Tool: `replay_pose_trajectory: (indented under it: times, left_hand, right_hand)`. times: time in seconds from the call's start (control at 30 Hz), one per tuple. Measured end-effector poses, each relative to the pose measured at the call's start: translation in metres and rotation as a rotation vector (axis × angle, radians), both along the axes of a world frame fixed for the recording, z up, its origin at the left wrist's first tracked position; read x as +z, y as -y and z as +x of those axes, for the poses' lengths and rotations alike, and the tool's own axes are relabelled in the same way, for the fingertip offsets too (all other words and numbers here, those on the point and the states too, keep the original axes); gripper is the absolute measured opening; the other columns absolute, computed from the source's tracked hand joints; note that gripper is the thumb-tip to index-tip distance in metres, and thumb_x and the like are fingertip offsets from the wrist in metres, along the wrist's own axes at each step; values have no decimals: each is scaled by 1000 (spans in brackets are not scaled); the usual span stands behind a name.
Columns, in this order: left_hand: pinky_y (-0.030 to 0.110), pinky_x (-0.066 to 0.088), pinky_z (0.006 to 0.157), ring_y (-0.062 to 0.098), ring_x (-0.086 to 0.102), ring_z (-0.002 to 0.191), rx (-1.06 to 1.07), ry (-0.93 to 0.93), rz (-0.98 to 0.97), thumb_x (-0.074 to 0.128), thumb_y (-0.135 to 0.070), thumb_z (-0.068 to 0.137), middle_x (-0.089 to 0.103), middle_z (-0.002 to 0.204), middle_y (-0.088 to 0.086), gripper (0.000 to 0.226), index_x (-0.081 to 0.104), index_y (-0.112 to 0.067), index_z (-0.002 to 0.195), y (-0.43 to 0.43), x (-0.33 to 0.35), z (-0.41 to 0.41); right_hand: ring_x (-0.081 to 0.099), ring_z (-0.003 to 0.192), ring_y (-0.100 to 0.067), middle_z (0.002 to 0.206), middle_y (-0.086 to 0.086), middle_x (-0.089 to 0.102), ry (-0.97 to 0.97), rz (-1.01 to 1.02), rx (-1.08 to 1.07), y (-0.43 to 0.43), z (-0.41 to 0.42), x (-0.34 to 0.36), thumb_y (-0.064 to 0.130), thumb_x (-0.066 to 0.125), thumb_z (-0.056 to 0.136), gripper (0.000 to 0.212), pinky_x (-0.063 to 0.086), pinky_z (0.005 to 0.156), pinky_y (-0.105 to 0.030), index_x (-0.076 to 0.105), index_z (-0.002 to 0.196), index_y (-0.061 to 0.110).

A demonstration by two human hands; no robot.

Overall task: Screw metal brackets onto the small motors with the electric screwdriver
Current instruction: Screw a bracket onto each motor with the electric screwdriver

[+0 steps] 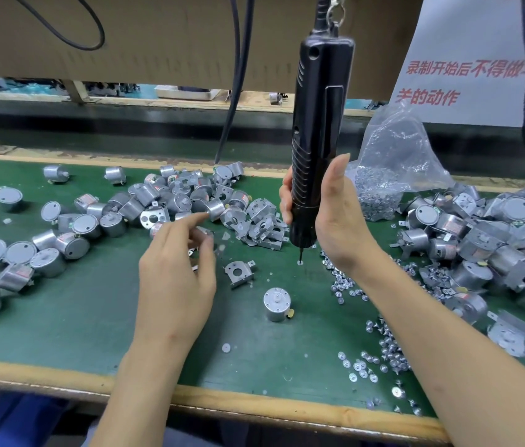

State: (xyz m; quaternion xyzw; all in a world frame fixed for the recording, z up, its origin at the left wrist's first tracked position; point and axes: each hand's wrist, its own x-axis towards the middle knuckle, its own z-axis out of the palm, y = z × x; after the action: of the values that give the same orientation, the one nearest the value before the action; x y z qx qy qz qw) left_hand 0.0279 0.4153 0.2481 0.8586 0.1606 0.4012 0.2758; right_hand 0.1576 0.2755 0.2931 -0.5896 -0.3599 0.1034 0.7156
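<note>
While the right hand point(341, 221) grips the screwdriver point(319, 124) upright, bit on a screw point(300, 262), likely to lift it, the left hand point(174, 269) reaches the far motors point(171, 201), its grasp too blurred to tell.

This is a factory assembly bench. A black electric screwdriver point(317, 130) hangs by a clip and cord over a green-matted worktop point(77, 317) with a wooden edge. Left of it lie dozens of identical small motors point(174, 198) mixed with metal brackets point(264, 224). Right of it are a clear bag of screws point(393, 162), loose screws point(383, 346) and a second heap of motors point(496, 233). Behind it stand a cardboard screen point(174, 37) and a printed notice point(467, 75) in red Chinese characters.
</note>
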Motion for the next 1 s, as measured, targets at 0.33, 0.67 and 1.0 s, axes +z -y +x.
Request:
replay_pose_trajectory:
  times: [0.33, 0.67, 1.0]
  left_hand:
    - [9, 39, 80, -1, 53, 86, -277, -333, 79, 84, -20, 75, 60, 91, -16, 26, 67, -23, 94, 11, -11, -34]
    - [5, 29, 87, 6, 46, 102, -260, -523, 84, 78, -38, 79, 52, 100, -26, 30, 58, -33, 101, -2, -12, -41]
    - [2, 33, 81, -7, 51, 92, -265, -177, 95, 64, -39, 85, 58, 104, -15, 32, 60, -23, 112, 33, -5, -34]
  right_hand:
    - [54, 58, -13, 68, 6, 59, 17, 4, 13, 0, 1, -2, 84, 30, 74, 75, 51, 62, -28, 58, 85, 15]
    - [54, 58, -14, 67, 5, 59, 1, 7, 23, 0, 0, -2, 83, 30, 74, 75, 51, 61, -28, 58, 85, 14]
    - [51, 55, -16, 66, 3, 57, -40, 38, 41, 0, -5, 3, 90, 36, 71, 78, 47, 58, -29, 58, 82, 15]
